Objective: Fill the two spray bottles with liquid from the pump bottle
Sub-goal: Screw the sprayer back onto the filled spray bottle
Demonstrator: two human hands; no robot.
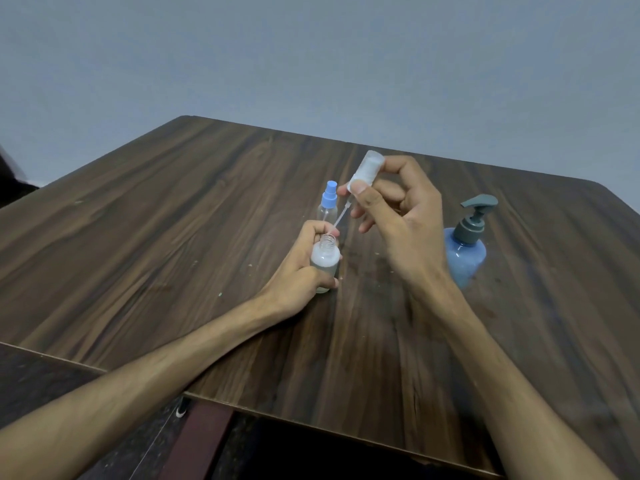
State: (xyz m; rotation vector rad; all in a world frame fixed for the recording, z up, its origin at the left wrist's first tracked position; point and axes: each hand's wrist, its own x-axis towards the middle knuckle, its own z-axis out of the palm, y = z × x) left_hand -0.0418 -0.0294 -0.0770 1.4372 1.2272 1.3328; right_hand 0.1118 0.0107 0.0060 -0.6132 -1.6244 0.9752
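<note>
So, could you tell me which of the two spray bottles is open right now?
The spray bottle gripped by the left hand: bare threaded neck, whereas the other bottle wears its blue sprayer.

single head cam, wide-angle, above the near desk [173, 237] edge, facing forward and down, close over both forearms, far wall [311, 46] fills the upper frame

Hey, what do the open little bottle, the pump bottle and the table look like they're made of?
Open bottle: looks like clear plastic, thin-walled, with a threaded neck; whitish liquid shows through.
Pump bottle: seemingly translucent blue plastic, glossy with a highlight; its pump head is matte grey-green, probably plastic.
Table: dark wood grain with a slight sheen; whether solid wood or laminate is unclear.
</note>
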